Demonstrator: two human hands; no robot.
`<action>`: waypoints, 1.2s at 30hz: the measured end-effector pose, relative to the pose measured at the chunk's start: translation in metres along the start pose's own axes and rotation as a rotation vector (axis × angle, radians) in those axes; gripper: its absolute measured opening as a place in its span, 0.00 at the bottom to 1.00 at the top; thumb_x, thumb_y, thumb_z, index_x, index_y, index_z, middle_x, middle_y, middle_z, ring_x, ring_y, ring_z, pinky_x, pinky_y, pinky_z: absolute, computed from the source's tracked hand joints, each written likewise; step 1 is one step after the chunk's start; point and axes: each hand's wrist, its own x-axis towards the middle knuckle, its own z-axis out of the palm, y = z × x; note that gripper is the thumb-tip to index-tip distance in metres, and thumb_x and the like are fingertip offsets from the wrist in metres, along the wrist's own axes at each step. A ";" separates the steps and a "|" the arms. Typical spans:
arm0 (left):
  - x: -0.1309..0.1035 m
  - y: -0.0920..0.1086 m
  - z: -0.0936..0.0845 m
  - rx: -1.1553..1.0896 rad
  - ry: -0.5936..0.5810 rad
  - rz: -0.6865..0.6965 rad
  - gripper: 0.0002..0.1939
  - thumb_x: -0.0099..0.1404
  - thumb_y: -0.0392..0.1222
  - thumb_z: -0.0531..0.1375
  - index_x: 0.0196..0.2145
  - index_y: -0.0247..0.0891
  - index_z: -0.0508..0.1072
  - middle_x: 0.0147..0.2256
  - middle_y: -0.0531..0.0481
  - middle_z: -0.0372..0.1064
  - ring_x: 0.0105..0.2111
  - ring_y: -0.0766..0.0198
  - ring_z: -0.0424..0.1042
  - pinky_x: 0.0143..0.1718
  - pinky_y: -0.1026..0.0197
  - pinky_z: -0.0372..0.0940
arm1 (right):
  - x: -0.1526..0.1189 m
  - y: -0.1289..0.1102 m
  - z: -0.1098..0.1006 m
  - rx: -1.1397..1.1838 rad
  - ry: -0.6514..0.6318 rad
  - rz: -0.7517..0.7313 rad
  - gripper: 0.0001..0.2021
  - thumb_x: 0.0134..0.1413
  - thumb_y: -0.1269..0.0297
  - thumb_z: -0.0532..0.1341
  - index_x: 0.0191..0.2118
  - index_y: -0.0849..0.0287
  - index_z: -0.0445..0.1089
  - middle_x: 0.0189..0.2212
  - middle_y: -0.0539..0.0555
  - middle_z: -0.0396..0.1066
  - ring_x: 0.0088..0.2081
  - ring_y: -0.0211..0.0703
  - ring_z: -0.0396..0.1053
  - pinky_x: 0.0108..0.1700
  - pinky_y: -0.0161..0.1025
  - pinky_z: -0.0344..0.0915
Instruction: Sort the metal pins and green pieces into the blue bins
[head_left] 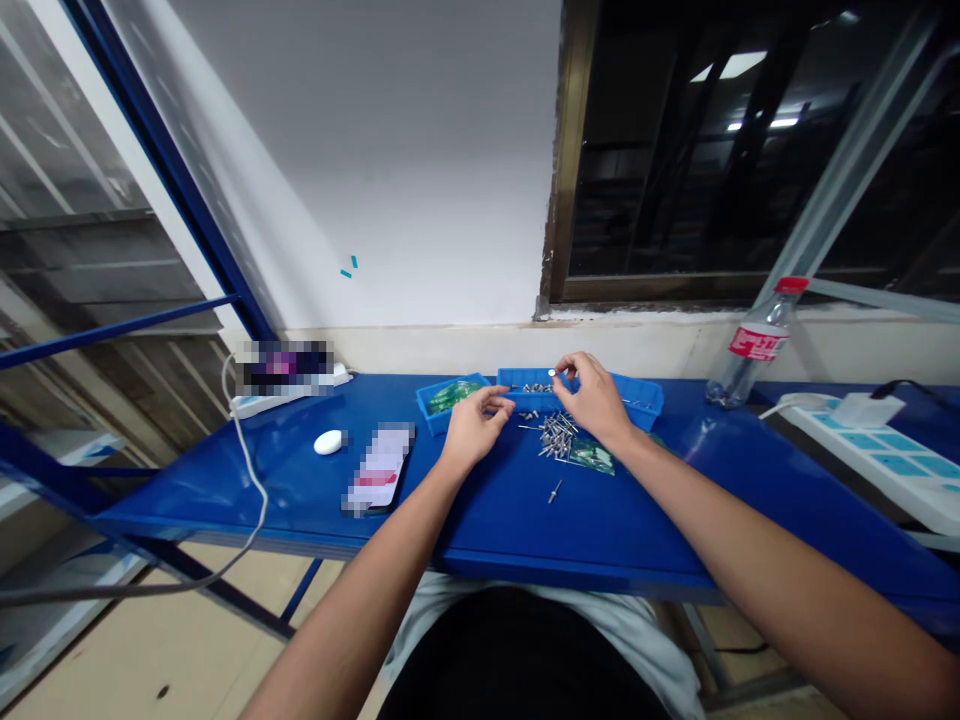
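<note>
My left hand (477, 425) is over the blue table beside the left blue bin (429, 402), its thumb and fingers pinched around something too small to make out. My right hand (589, 392) holds a small round, pale-topped piece (553, 373) between thumb and forefinger, in front of the middle blue bin (514, 378). Below and between the hands lies a pile of metal rivets (556, 436), next to a small green-printed bag (594, 456). A single rivet (554, 492) lies apart, nearer the front edge. Green packets (452, 395) are in the left bin.
A phone (381, 468) and a white oval case (328, 442) lie on the left. Another device rests on a white power strip (262, 402) at the back left. A red-capped bottle (756, 345) and a second power strip (892, 450) are on the right.
</note>
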 end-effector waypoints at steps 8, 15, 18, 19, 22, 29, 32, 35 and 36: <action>-0.001 -0.003 0.000 0.032 -0.019 0.005 0.16 0.66 0.40 0.62 0.51 0.37 0.75 0.40 0.45 0.81 0.41 0.58 0.80 0.45 0.58 0.74 | 0.006 0.020 -0.013 -0.213 -0.113 -0.113 0.10 0.61 0.71 0.59 0.41 0.54 0.78 0.38 0.60 0.75 0.48 0.61 0.62 0.50 0.57 0.66; -0.001 0.000 -0.001 0.093 -0.017 0.014 0.15 0.67 0.40 0.61 0.50 0.37 0.76 0.40 0.45 0.81 0.40 0.57 0.80 0.43 0.59 0.73 | 0.003 0.022 -0.017 -0.178 -0.231 -0.110 0.11 0.60 0.73 0.59 0.41 0.54 0.79 0.37 0.59 0.77 0.48 0.60 0.66 0.51 0.57 0.66; -0.003 0.003 -0.002 0.194 -0.037 0.061 0.13 0.68 0.41 0.60 0.48 0.38 0.78 0.39 0.46 0.81 0.39 0.57 0.80 0.43 0.59 0.73 | -0.001 0.015 -0.016 -0.135 -0.413 -0.180 0.12 0.60 0.74 0.59 0.41 0.53 0.79 0.38 0.58 0.76 0.44 0.55 0.69 0.49 0.54 0.68; -0.004 0.004 -0.001 0.228 -0.054 0.086 0.12 0.68 0.42 0.60 0.47 0.39 0.78 0.39 0.46 0.81 0.39 0.56 0.80 0.43 0.58 0.72 | -0.002 0.012 -0.016 -0.114 -0.472 -0.213 0.12 0.60 0.74 0.60 0.42 0.53 0.79 0.39 0.57 0.76 0.44 0.54 0.70 0.48 0.53 0.69; -0.006 0.006 0.000 0.283 -0.106 0.149 0.11 0.69 0.42 0.59 0.45 0.39 0.79 0.39 0.47 0.81 0.39 0.57 0.80 0.45 0.58 0.71 | -0.008 0.001 -0.016 -0.032 -0.569 -0.287 0.12 0.60 0.72 0.61 0.45 0.51 0.78 0.42 0.57 0.76 0.47 0.53 0.71 0.51 0.51 0.68; -0.006 0.006 0.000 0.307 -0.129 0.162 0.11 0.70 0.40 0.58 0.44 0.38 0.79 0.40 0.47 0.81 0.39 0.59 0.79 0.44 0.60 0.70 | -0.016 -0.026 -0.024 -0.157 -0.788 -0.255 0.18 0.62 0.50 0.62 0.52 0.53 0.76 0.47 0.59 0.74 0.51 0.57 0.70 0.53 0.51 0.67; -0.006 0.006 -0.001 0.317 -0.135 0.163 0.10 0.70 0.39 0.58 0.44 0.38 0.79 0.40 0.48 0.81 0.38 0.60 0.79 0.44 0.60 0.70 | -0.011 -0.032 -0.032 -0.230 -0.808 -0.177 0.22 0.67 0.44 0.54 0.50 0.53 0.76 0.45 0.60 0.74 0.51 0.57 0.70 0.53 0.51 0.66; -0.007 0.006 -0.001 0.324 -0.132 0.166 0.10 0.70 0.39 0.58 0.44 0.38 0.79 0.39 0.49 0.81 0.38 0.60 0.79 0.44 0.61 0.70 | -0.009 -0.029 -0.040 -0.288 -0.835 -0.073 0.29 0.59 0.33 0.56 0.48 0.53 0.75 0.43 0.59 0.74 0.46 0.57 0.72 0.48 0.51 0.68; -0.007 0.006 -0.001 0.325 -0.131 0.166 0.10 0.70 0.39 0.58 0.43 0.38 0.79 0.39 0.49 0.81 0.38 0.60 0.79 0.43 0.61 0.70 | -0.009 -0.027 -0.043 -0.298 -0.852 -0.040 0.33 0.53 0.29 0.59 0.48 0.53 0.75 0.44 0.59 0.74 0.44 0.57 0.72 0.45 0.51 0.68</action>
